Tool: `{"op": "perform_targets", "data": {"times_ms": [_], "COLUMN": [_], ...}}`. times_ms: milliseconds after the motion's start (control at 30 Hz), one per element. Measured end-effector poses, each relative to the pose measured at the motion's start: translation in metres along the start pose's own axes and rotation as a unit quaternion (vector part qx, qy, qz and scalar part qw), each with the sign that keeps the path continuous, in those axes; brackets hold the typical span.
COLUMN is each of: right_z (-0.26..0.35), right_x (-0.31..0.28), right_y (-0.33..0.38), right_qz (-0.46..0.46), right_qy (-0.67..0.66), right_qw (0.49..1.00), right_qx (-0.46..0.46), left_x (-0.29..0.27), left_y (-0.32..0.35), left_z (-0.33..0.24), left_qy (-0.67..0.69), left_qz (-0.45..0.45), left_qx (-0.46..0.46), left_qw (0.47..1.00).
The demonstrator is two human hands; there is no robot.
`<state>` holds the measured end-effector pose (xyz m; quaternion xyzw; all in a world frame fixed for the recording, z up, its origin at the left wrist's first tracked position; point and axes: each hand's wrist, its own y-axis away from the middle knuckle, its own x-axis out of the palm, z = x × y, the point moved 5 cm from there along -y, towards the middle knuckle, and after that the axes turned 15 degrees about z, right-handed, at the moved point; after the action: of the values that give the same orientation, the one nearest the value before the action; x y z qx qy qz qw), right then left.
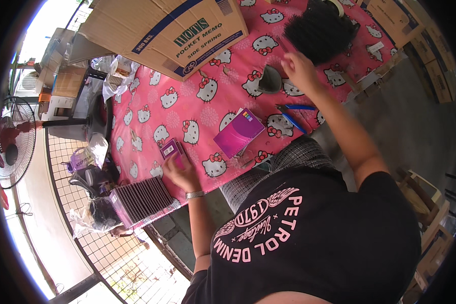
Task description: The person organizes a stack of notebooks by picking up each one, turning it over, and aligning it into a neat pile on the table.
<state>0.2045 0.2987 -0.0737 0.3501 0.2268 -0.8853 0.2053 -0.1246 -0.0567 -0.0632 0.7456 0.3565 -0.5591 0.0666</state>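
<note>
My left hand (pixel 181 175) is at the near left of the table, with its thumb and fingers around the near end of a small purple pocket notebook (pixel 170 147). At the far right, my right hand (pixel 302 74) has its fingers curled together beside a dark grey cup-like container (pixel 270 80); what they hold, if anything, is too small to tell. Just beyond that hand lies a large heap of thin black spiral coils (pixel 319 33). A slightly fanned stack of purple notebooks (pixel 239 133) lies between my hands. Blue-handled pliers (pixel 294 117) rest to its right.
A long row of notebooks (pixel 142 201) stands at the table's left corner. A big cardboard box (pixel 172 35) occupies the far side of the pink patterned tablecloth (pixel 187 109). A fan (pixel 14 144) stands at left; cartons (pixel 435 71) are stacked at right.
</note>
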Motion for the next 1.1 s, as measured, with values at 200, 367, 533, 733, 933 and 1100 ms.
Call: {"op": "perform_targets", "data": {"times_ms": [200,367,533,733,933,1100], "right_z": [-0.015,0.024,0.116,0.131,0.140,0.149], "right_x": [0.032,0.007,0.009,0.027,0.025,0.023], "right_y": [-0.059,-0.022,0.042,0.056,0.061,0.070], "right_qz": [0.146,0.078,0.295,0.222,0.167,0.125], "right_qy": [0.203,0.038,-0.202,-0.183,-0.143,-0.072], "right_qw": [0.955,0.996,0.929,0.935,0.947,0.953], "right_qx": [0.161,-0.010,-0.093,-0.207,-0.234,-0.266], "left_x": [0.050,0.037,0.006,0.019,0.021,0.019], "left_y": [0.018,0.011,-0.021,-0.012,-0.009,-0.008], "left_z": [-0.185,-0.187,-0.179,-0.185,-0.186,-0.184], "left_qy": [-0.022,0.051,0.015,0.002,-0.011,-0.013], "left_qz": [0.239,0.326,0.262,0.183,0.169,0.168], "left_qx": [0.311,0.309,0.287,0.232,0.248,0.253], "left_qw": [0.920,0.892,0.921,0.955,0.954,0.953]}}
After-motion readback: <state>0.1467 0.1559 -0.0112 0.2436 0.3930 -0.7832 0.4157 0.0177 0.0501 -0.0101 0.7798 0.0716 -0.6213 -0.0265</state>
